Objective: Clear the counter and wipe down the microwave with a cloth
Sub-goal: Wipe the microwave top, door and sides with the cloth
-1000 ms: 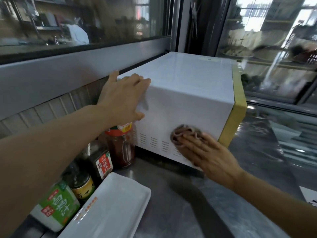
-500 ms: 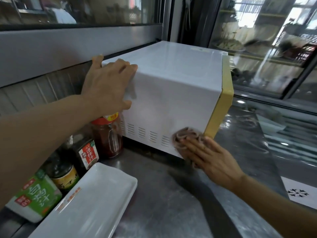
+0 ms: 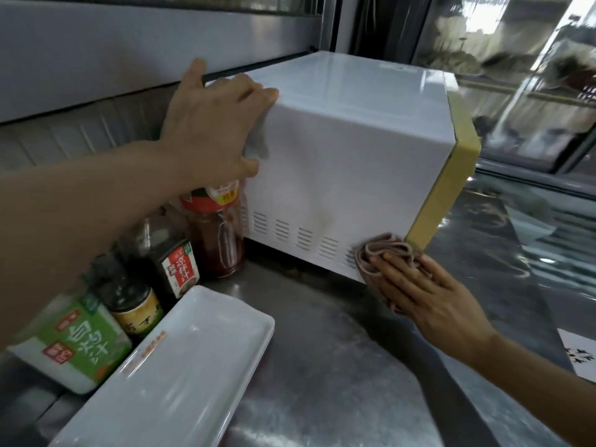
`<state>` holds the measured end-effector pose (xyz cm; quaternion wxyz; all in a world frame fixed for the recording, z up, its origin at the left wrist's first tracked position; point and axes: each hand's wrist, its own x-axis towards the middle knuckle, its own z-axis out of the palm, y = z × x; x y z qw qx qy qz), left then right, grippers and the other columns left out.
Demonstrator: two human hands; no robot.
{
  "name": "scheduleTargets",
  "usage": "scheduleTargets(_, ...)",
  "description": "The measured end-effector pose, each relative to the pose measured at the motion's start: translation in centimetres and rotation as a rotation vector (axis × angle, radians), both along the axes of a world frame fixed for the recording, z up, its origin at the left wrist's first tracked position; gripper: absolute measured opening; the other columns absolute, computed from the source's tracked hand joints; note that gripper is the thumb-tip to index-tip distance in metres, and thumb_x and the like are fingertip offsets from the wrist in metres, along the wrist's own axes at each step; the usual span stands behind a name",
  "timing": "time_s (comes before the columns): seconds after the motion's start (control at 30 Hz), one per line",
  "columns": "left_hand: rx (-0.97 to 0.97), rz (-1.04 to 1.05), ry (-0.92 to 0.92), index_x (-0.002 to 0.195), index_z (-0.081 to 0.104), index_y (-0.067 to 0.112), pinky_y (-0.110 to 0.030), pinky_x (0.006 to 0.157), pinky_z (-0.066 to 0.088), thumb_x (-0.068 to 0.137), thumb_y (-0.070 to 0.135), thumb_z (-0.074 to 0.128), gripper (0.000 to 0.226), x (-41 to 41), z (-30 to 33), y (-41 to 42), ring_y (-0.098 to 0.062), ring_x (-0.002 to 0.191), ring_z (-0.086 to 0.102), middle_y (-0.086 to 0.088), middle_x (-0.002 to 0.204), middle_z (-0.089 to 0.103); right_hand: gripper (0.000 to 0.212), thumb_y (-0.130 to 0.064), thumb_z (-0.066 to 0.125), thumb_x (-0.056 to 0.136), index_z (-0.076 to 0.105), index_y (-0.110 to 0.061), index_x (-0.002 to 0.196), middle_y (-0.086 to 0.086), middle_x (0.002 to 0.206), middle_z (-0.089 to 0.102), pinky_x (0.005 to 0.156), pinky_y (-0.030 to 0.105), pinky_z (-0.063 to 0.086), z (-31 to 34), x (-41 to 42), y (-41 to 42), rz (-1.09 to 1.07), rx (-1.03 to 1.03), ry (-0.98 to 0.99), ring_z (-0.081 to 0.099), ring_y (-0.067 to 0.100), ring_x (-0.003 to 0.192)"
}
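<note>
A white microwave (image 3: 348,150) with a yellow front frame stands on the steel counter (image 3: 322,366), its side panel facing me. My left hand (image 3: 213,130) grips its rear top corner, fingers over the top and thumb on the side panel. A crumpled brownish cloth (image 3: 383,251) is pressed against the lower front corner of the side panel, next to the vent slots. My right hand (image 3: 425,295) presses on the cloth with flat, straight fingers. A faint brown stain shows on the panel above the vents.
A red-lidded sauce jar (image 3: 216,230) stands against the microwave's rear corner. Left of it stand dark sauce bottles (image 3: 174,262) and a green-labelled packet (image 3: 74,343). A white rectangular tray (image 3: 180,375) lies at the front left. Glass panes rise behind the counter.
My right hand has slid the cloth down and toward the yellow front edge of the side panel. My left hand keeps its hold on the rear corner. The camera has moved closer.
</note>
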<state>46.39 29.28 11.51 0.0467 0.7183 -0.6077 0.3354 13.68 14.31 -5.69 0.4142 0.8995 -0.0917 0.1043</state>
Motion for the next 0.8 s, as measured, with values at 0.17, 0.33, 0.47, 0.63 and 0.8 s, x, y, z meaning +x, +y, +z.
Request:
scheduleTargets(0.17,0.027,-0.023,0.007,0.143,0.034,0.016,-0.054,0.112,0.006,0.067,0.043,0.072,0.089,0.7,0.0,0.2,-0.03,0.121,0.049,-0.011,0.138,0.046,0.069,-0.019,0.046,0.08,0.027,-0.014,0.146,0.005,0.155,0.015,0.117,0.044,-0.005,0.6,7.3,2.0,0.044,0.045,0.046,0.003,0.023,0.145)
scheduleTargets(0.33,0.047,-0.019,0.011,0.145,0.028,0.019,-0.054,0.112,0.004,0.068,0.047,0.069,0.092,0.6,0.1,0.0,-0.028,0.124,0.046,-0.008,0.141,0.041,0.062,-0.022,0.026,0.097,-0.008,-0.015,0.149,0.006,0.141,-0.037,0.101,0.047,-0.033,0.5,15.6,3.8,-0.01,0.109,0.16,-0.039,0.023,0.126)
scheduleTargets(0.47,0.051,-0.026,0.031,0.145,0.027,0.02,-0.055,0.112,0.002,0.069,0.046,0.069,0.091,0.6,0.3,0.0,-0.028,0.126,0.045,-0.008,0.142,0.04,0.067,-0.019,0.043,0.08,0.028,-0.016,0.145,0.004,0.153,0.011,0.116,0.045,-0.006,1.0,10.5,2.8,0.021,0.024,0.043,0.006,0.022,0.143)
scheduleTargets(0.63,0.041,-0.026,0.048,0.146,0.026,0.022,-0.054,0.113,0.0,0.071,0.045,0.066,0.088,0.9,0.1,-0.2,-0.026,0.126,0.043,-0.007,0.142,0.039,0.069,-0.014,0.027,0.078,0.019,-0.01,0.147,0.006,0.155,0.018,0.118,0.046,-0.001,0.3,5.1,1.1,-0.018,0.021,0.05,0.004,0.027,0.147)
scheduleTargets(0.8,0.018,-0.031,0.007,0.143,0.03,0.024,-0.052,0.113,0.001,0.072,0.045,0.066,0.083,1.1,0.2,-0.4,-0.027,0.12,0.049,-0.006,0.136,0.045,0.061,-0.017,0.023,0.09,0.007,-0.014,0.149,0.007,0.156,-0.005,0.108,0.045,-0.029,0.9,14.7,3.0,0.045,0.054,0.186,-0.022,0.023,0.138)
